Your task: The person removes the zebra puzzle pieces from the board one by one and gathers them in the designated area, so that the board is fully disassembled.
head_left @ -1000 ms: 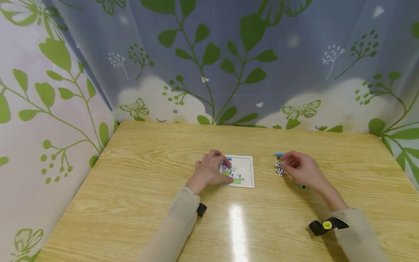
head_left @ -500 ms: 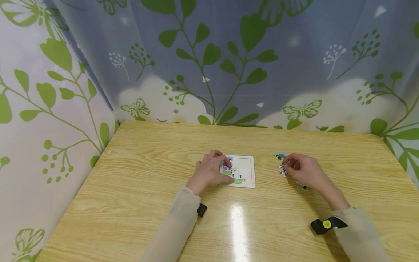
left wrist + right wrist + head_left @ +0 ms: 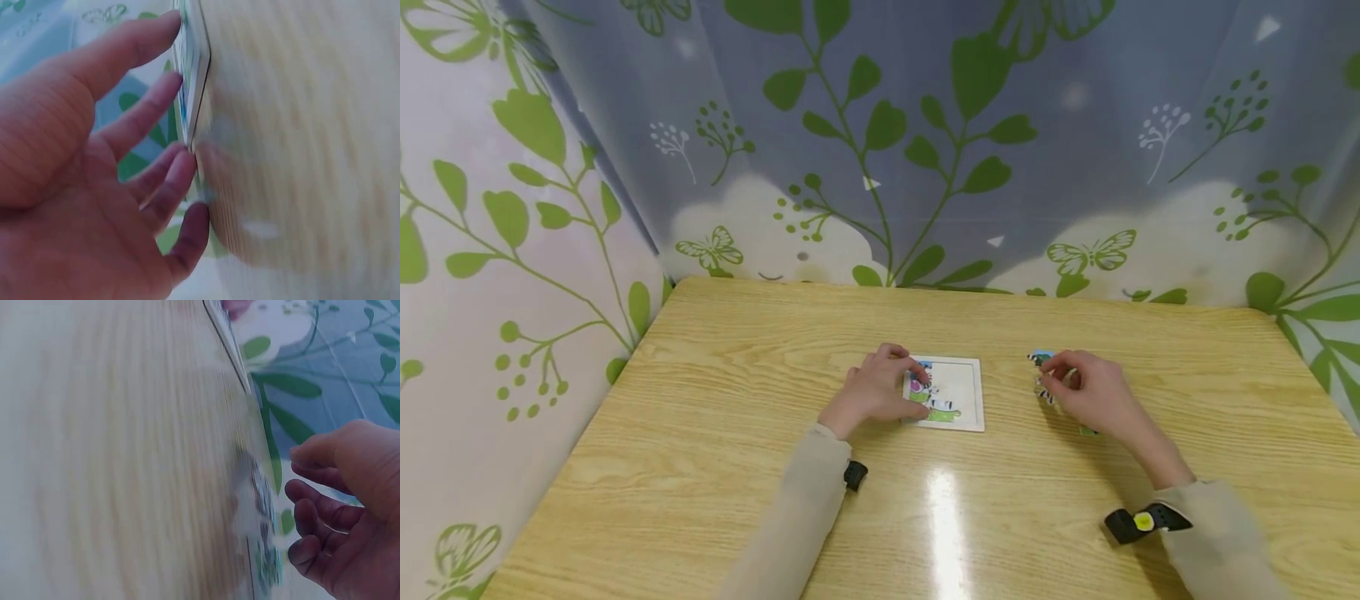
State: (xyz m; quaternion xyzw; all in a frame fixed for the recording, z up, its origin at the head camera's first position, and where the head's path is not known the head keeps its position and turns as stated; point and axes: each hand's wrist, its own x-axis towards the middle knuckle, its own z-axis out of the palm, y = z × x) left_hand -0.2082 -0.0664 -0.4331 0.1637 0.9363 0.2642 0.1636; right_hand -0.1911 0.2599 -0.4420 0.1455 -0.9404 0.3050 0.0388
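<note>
Quietly, left fingers at the board, right fingers over the pieces

My left grip (image 3: 880, 390) is spread fairly wide at the left side of a white-rimmed puzzle board (image 3: 962, 385), which lies flat near the middle of the counter (image 3: 760, 375). The thumb is at the board's near left part and the index finger farther back; seen from the left wrist, both tips meet its edge or face, with the other fingers fanned beside it.

Fitted pieces (image 3: 945, 415), printed with green and black-and-white stripes, fill the left and near side of the board's recess, and pale backing shows across the far right of it.

Well to the right of the board, my right grip (image 3: 1093, 392) hovers with fingers loosely bent, a narrow gap between thumb and index finger in the right wrist view. Just beside and below those fingertips lie the loose pieces: a blue-topped piece (image 3: 1041, 357) farthest back, a striped piece (image 3: 1044, 394) nearer, and a green piece (image 3: 1087, 431) partly hidden under the hand.

Beige sleeves (image 3: 1213, 525) cover both my forearms, with a black wristband (image 3: 1123, 527) at each wrist. Behind the counter hangs a curtain (image 3: 895, 200) printed with green leaves and butterflies.
</note>
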